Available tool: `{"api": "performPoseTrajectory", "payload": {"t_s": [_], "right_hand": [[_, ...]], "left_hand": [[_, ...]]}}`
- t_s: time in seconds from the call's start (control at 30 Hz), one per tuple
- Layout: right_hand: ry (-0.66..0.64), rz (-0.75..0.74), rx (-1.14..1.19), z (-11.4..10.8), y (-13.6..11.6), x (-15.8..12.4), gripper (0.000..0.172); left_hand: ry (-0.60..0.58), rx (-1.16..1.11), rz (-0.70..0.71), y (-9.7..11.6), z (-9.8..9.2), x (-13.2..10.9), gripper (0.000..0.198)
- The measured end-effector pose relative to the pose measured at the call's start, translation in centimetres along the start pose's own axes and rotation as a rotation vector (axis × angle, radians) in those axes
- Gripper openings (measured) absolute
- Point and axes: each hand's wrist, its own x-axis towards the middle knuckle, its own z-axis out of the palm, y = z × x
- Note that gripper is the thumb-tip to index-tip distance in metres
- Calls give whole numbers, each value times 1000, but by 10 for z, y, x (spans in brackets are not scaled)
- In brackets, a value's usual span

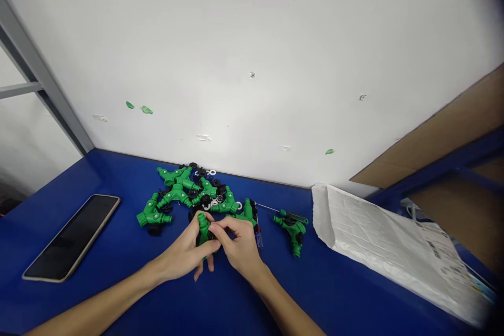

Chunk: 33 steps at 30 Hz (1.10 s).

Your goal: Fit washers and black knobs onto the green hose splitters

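My left hand (188, 253) is wrapped round a green plastic hose fitting (203, 227), holding it upright just above the blue table (118, 283). My right hand (238, 244) meets it from the right, fingertips pinched against the fitting's side at a small black part (211, 234). Right behind my hands lies a pile of several green fittings (185, 194) mixed with black knobs and white rings (210, 173). One more green fitting (293, 228) lies alone to the right.
A phone (73, 236) lies face up, screen dark, at the left. A small screwdriver (258, 228) rests beside my right hand. A white woven sack (389, 252) lies at the right. The white wall (252, 63) stands close behind the pile.
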Motion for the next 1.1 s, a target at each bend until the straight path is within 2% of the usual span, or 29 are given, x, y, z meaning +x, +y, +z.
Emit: {"api": "performPoseTrajectory", "payload": {"t_s": [0.13,0.33,0.5,0.7,0.87,1.0,1.1], "right_hand": [[-28,51,51,1,0,-1,29],[-82,85,133,0,-2,-2,22],[-58,82,141,2,0,0,32],[-92,31,194,4,6,-1,40],[-74,14,251,5,7,-1,40],[-83,-74,267,4,6,0,38],[-92,-79,299,0,2,0,30]], "left_hand": [[-37,-62,-39,0,0,0,33],[-44,-71,-68,0,-2,2,29],[-25,-37,-60,-3,1,-1,22],[-94,-29,-68,-6,5,-5,23],[-84,-58,-80,-7,4,-4,27],[-93,-73,-29,-1,2,-4,27],[-121,-38,-4,5,0,-5,32]]}}
